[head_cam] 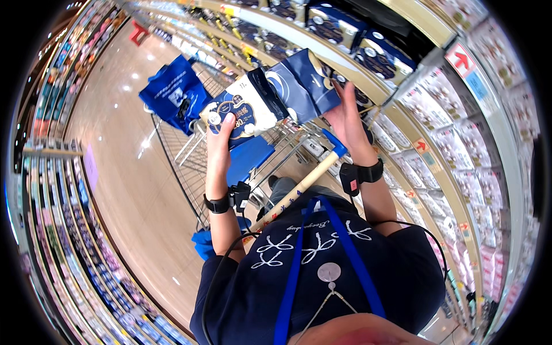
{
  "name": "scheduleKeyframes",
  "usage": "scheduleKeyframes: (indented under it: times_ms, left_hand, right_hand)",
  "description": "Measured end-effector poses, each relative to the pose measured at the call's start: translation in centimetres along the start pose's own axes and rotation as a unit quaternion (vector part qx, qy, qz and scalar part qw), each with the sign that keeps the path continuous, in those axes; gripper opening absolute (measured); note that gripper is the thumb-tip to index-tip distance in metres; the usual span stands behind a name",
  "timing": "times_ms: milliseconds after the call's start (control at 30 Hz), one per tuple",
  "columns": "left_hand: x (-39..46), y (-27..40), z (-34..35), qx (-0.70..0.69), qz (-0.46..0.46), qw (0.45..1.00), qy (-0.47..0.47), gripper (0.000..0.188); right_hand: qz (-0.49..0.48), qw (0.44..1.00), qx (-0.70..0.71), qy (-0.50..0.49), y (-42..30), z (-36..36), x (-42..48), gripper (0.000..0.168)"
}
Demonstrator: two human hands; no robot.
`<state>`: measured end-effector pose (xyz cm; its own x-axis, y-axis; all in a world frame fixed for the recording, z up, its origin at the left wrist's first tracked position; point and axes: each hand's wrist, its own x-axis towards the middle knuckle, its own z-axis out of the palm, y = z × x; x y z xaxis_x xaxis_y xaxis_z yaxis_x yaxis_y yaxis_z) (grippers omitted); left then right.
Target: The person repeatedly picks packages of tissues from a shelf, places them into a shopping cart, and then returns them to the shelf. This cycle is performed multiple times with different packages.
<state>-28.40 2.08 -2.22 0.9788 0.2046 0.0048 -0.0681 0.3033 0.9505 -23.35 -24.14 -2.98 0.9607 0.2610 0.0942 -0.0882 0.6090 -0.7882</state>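
Note:
Both hands hold a dark blue and white soft package (254,99) up above a wire shopping cart (189,172). My left hand (222,138) grips the package's white, printed end, with the thumb lying on its front. At the other end, my right hand (347,116) presses its palm and fingers against the dark blue, creased part; some of its fingers are hidden. Below the package are the cart's cream handle (297,192) with a blue end piece and a blue panel (250,159). A blue bag (177,95) hangs at the cart's far side.
Shelves with similar blue packages (375,54) stand ahead and to the right. White packages (453,142) line the right shelves, beside a red arrow sign (461,58). More stocked shelves (82,241) curve along the left, across the shiny floor (129,151). A red object (139,33) stands far ahead.

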Motion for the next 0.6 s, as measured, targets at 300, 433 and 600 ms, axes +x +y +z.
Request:
scheduleKeyframes:
  times_ms: [300,433,600]
  left_hand:
    - [2.6,0.4,4.0,0.132,0.076,0.985,-0.08,0.055]
    - [3.3,-0.9,0.8,-0.054,0.042,0.99,-0.127,0.058]
    - [3.8,-1.6,-1.3,-0.042,0.051,0.98,-0.19,0.077]
  right_hand:
    - [-0.023,0.999,0.002,0.042,-3.1,0.0,-2.6,0.082]
    - [0.017,0.975,0.209,-0.08,-3.5,-0.7,-3.4,0.096]
    - [0.003,0.971,0.228,-0.064,-3.9,0.6,-3.8,0.095]
